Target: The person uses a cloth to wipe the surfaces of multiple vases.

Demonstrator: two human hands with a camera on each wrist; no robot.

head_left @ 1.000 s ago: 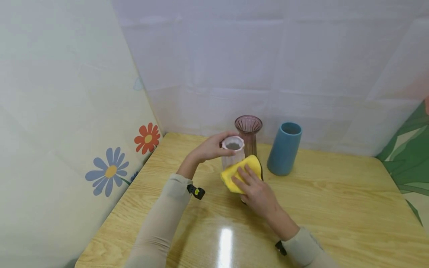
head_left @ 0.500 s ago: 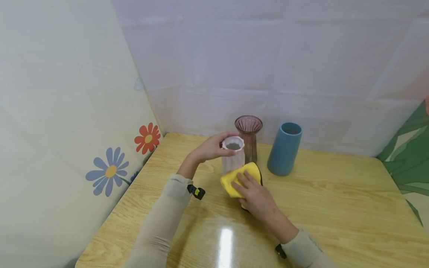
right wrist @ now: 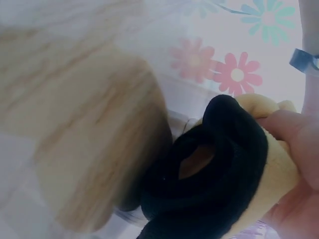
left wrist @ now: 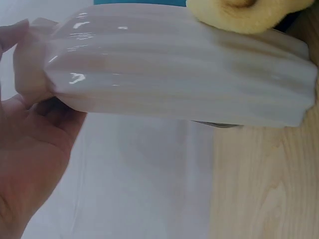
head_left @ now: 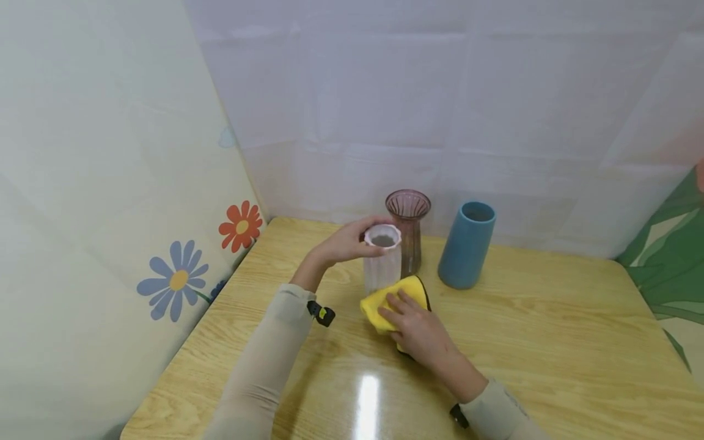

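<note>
A white fluted vase [head_left: 381, 272] stands upright, its scalloped rim facing up. My left hand [head_left: 348, 242] grips it by the neck, thumb on the near side and fingers behind. In the left wrist view the glossy ribbed body of the vase [left wrist: 149, 69] stretches sideways from the hand [left wrist: 35, 164]. My right hand [head_left: 420, 333] holds a folded yellow cloth [head_left: 379, 305] against the lower right side of the vase, fingers spread over it. The right wrist view shows the cloth's dark side [right wrist: 224, 199] rolled outward.
Close behind the white vase is a purple ribbed glass vase [head_left: 409, 229]. To its right stands a blue tapered vase [head_left: 466, 250]. The wooden tabletop [head_left: 550, 330] meets a pale backdrop [head_left: 357, 110] at the back and a flower-printed one [head_left: 110, 183] on the left.
My right hand has slid the yellow cloth down along the vase towards its base, showing more of the white body. The left hand keeps its grip on the neck.
</note>
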